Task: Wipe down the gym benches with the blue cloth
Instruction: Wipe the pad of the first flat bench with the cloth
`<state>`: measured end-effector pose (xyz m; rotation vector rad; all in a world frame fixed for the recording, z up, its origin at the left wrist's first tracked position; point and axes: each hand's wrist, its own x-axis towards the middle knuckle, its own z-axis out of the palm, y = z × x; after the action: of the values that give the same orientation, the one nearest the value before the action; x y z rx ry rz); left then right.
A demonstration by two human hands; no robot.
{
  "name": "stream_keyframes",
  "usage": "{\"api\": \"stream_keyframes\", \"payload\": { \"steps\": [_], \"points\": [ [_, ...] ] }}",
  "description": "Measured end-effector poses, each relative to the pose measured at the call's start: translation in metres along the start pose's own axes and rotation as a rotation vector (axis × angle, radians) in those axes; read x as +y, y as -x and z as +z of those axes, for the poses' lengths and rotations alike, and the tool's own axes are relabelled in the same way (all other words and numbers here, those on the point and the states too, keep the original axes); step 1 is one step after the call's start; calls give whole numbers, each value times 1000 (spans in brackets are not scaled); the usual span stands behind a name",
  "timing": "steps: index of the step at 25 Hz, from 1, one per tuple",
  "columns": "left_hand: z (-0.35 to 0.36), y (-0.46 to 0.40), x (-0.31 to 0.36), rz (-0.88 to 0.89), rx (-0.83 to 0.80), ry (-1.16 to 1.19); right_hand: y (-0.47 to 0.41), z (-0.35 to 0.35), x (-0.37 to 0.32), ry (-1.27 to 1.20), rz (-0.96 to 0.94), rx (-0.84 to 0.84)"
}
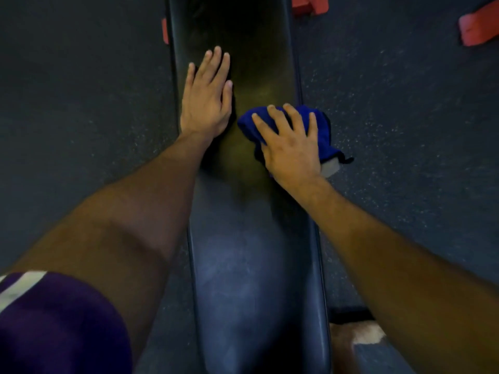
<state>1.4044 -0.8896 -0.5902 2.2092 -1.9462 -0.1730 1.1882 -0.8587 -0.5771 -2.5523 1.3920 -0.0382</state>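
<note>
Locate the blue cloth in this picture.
In the head view, the blue cloth lies at the right edge of the bench, under the right hand, beside the flat left hand.

Head view looks steeply down, close over the bench (253, 265) lengthwise.

Arms: both bare from the sleeve edge down to the wrists; no watch, band or glove on either.
Left hand (206, 103): bare, no ring to be seen; short, plain nails.
Right hand (290, 147): bare, no ring to be seen on its fingers (274, 118); nails short and plain.
Sleeve (58, 323): short, dark purple, on the left upper arm at the lower left corner; smooth fabric with a rounded hem.
Sleeve marking: a white stripe (23, 286) runs slantwise across the sleeve's upper edge, with a second white strip just showing at the picture's edge.
</note>
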Motion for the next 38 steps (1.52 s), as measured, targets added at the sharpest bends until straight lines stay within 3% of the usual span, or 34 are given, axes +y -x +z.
{"api": "stream_keyframes", "payload": {
  "steps": [8,12,16,18,21,24,29,32,38],
  "points": [
    [-3,2,-1,6,-13,4,140,14,-44,-2,67,48],
    [3,3,-3,14,5,3,96,10,-26,-2,1,12],
    [-8,7,-3,15,-14,52,32,1,-13,-27,117,-16],
    [-20,44,2,-78,3,118,35,6,-15,-10,105,11],
    [-26,188,40,-395,33,284,38,-1,-17,-38,101,-9],
    [-16,322,82,-331,-132,183,42,-12,-14,-48,99,-59],
    [1,331,77,-285,-57,32,50,-11,-9,-39,0,-88],
    [5,337,79,-254,-43,22,91,-4,-8,-94,38,-43],
    [9,335,76,-248,7,1,262,16,-46,-57,16,-66]
  ]
}}
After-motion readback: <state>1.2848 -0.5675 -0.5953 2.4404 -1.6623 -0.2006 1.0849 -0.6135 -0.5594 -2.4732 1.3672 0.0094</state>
